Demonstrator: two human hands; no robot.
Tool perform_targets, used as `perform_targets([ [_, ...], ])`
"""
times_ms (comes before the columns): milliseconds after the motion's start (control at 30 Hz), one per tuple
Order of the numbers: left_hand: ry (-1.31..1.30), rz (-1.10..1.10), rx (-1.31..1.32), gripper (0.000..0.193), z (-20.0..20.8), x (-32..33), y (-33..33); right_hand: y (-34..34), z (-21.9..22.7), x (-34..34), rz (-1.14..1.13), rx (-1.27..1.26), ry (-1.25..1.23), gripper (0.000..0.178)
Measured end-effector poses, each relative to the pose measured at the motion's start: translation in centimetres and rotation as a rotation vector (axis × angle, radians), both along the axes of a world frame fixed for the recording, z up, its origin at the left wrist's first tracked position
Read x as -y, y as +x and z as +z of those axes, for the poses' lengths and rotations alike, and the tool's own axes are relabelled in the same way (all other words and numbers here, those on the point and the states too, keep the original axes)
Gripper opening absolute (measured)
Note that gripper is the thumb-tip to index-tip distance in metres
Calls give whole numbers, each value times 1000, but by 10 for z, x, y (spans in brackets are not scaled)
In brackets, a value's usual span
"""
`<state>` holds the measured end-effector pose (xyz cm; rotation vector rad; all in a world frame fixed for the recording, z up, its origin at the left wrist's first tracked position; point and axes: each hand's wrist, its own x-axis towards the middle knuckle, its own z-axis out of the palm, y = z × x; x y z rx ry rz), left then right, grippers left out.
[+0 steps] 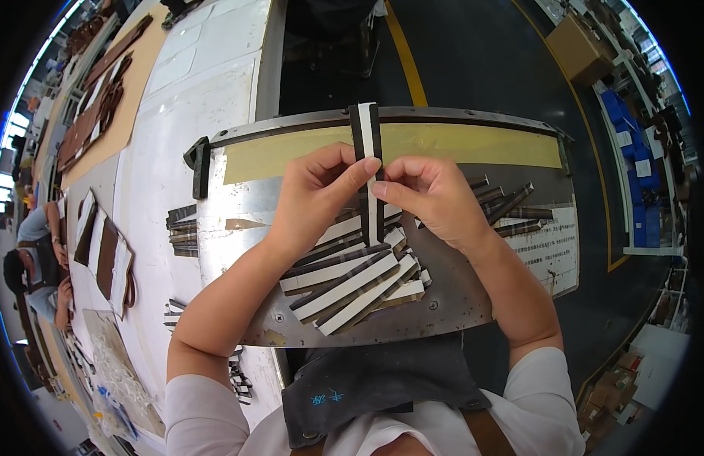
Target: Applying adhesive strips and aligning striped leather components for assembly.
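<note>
Between my two hands stands a long dark strip with a white band down its middle (365, 125), held lengthwise over the metal work surface (261, 319). My left hand (321, 190) pinches it from the left, thumb on the white band. From the right, my right hand (428, 194) pinches the same strip at about the same height. Beneath the strip's lower end lies a loose pile of dark and white strips (352, 285). Past my right hand, several darker strips (511, 205) lie on the surface.
Yellow tape (473, 144) runs along the far side of the metal surface. A printed sheet (553, 251) lies at its right. On the white table (173, 159) at left sit small strip bundles (182, 229) and brown pieces (105, 247). A person (39, 266) works at far left.
</note>
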<state>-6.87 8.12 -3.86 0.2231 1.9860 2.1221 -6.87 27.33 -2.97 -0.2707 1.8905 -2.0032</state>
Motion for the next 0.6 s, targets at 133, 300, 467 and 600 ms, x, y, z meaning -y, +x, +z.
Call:
perform_targets([
  [133,34,27,43,13,2,-4,0,0,2,-1,-44,90,-118,11],
  [300,5,-53,60,12,0,-2,0,-2,-1,-2,-116,1,-161,15],
  [467,9,-4,44,11,1,-3,1,-1,4,0,-125,-55,30,10],
  [600,-39,56,8,12,0,-5,4,5,4,10,-295,-146,53,8],
])
